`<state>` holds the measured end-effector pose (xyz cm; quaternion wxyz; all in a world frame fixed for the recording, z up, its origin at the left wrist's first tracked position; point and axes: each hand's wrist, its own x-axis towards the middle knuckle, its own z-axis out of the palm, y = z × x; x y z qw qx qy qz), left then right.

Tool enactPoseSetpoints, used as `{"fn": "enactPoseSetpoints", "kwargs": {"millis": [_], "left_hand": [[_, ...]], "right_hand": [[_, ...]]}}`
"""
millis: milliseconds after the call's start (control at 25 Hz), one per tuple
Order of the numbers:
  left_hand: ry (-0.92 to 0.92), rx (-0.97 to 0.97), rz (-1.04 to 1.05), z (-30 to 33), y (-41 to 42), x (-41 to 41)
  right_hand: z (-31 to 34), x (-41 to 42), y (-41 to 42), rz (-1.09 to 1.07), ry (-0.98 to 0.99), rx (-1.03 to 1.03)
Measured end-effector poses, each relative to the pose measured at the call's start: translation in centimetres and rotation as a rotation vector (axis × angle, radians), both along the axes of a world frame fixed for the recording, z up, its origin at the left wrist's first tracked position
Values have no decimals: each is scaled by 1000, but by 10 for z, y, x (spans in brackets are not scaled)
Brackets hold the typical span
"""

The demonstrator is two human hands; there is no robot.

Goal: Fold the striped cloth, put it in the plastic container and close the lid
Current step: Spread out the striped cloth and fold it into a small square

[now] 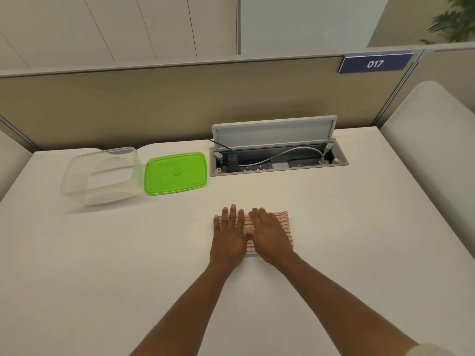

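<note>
The striped cloth (284,222), white with red stripes, lies folded into a small rectangle on the white table in front of me. My left hand (230,235) rests flat on its left half, fingers spread. Beside it, my right hand (270,233) lies palm down on the right half; the thumbs nearly touch. Much of the cloth is hidden under both hands. The clear plastic container (77,181) stands open and empty at the far left. Its green lid (176,173) lies flat on the table just right of it.
An open cable hatch (279,160) with a raised metal flap, a plug and cables is sunk into the table behind the cloth. A beige partition (180,98) with a sign reading 017 closes the far edge. A white cushion (431,155) stands at the right.
</note>
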<state>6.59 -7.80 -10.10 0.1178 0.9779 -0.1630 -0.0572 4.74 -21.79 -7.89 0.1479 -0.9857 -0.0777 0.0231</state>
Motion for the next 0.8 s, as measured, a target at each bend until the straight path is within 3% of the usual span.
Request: {"fn": "enactPoseSetpoints", "kwargs": {"millis": [480, 800], "left_hand": [[-52, 38, 13, -12, 20, 2], [-57, 3, 96, -4, 19, -1]], "right_hand": [[-32, -7, -39, -72, 12, -180], [-20, -9, -37, -300, 117, 139]]}}
